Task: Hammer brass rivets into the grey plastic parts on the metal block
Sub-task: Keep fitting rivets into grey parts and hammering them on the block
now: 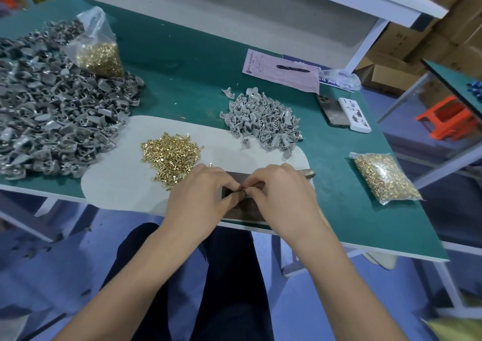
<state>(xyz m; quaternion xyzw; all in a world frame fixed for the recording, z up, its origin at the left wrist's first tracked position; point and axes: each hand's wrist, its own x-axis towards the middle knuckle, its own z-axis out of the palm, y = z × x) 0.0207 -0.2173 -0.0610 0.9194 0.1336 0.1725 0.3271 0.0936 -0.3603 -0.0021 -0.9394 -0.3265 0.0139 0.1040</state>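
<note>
Mid-cycle, by the look of it: both hands meet over the dark rectangular metal block (pixel 243 206) at the near edge of the green-topped bench (pixel 182 61). Left hand (pixel 200 197) and right hand (pixel 280 197) have fingers curled in narrow pinches around a small grey plastic part with a brass rivet (pixel 242 189) between the fingertips; exact grip hidden. Likely seating the rivet, hammering not yet done.

Big darker grey heap of plastic parts (pixel 49 111) on the left, smaller lighter grey pile (pixel 263 120) on the right; which is finished I cannot tell.

Counts: two grey piles, one loose brass rivet pile (pixel 170 155), two clear bags of brass rivets (pixel 100 54) (pixel 384 179), one block. Grey metal tool end (pixel 307 173) pokes out behind the right hand, possibly the hammer.
</note>
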